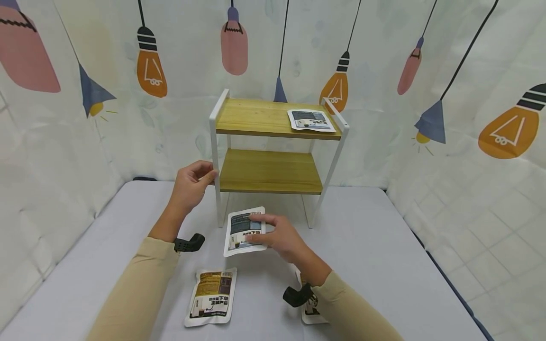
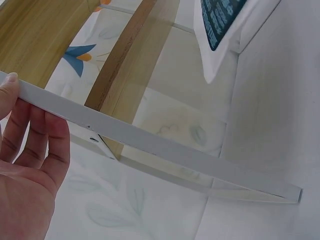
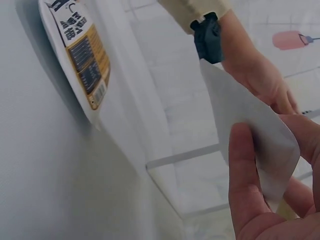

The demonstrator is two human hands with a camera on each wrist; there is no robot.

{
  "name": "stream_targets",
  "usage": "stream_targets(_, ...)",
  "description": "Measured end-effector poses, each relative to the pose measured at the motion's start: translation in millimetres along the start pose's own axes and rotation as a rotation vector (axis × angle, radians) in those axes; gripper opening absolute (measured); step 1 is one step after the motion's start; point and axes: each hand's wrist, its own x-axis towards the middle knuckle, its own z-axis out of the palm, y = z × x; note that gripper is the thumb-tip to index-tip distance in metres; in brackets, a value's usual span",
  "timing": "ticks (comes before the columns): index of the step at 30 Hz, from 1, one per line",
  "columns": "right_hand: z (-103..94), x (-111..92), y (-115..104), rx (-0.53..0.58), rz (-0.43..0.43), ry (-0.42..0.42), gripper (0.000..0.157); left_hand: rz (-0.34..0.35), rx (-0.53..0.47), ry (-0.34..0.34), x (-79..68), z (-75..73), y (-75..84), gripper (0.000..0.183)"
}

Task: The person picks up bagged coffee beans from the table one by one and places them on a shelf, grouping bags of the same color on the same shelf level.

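Note:
My left hand (image 1: 192, 185) grips the white front leg of a small two-tier shelf (image 1: 273, 173), thumb on one side and fingers on the other; the left wrist view shows this frame bar (image 2: 150, 142) close up. With my right hand (image 1: 283, 239) I pinch a white pouch (image 1: 244, 232) with a dark blue label by its right side, held up in front of the shelf. In the right wrist view the pouch's plain white back (image 3: 250, 120) shows, fingers pressed on it. Another blue-label pouch (image 1: 311, 120) lies on the right of the top board.
On the white table (image 1: 367, 265) a yellow-brown-label pouch (image 1: 212, 297) lies at the front left. A similar pouch (image 1: 310, 310) lies at the front right, partly hidden under my right forearm. A lamp-patterned curtain (image 1: 187, 118) stands behind the shelf and along the sides.

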Motion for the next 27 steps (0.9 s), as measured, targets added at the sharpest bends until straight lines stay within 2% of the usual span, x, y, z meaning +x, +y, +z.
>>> stream_targets(17, -9.9, -12, -24, 0.156, -0.044, -0.041, 0.059, 0.015, 0.002, -0.005, 1.3, -0.2, -1.3, 0.029)
stream_targets(27, -13.8, -16, -39, 0.209, -0.062, -0.063, 0.061, -0.004, 0.004, -0.004, 0.0, -0.5, -1.1, 0.033)
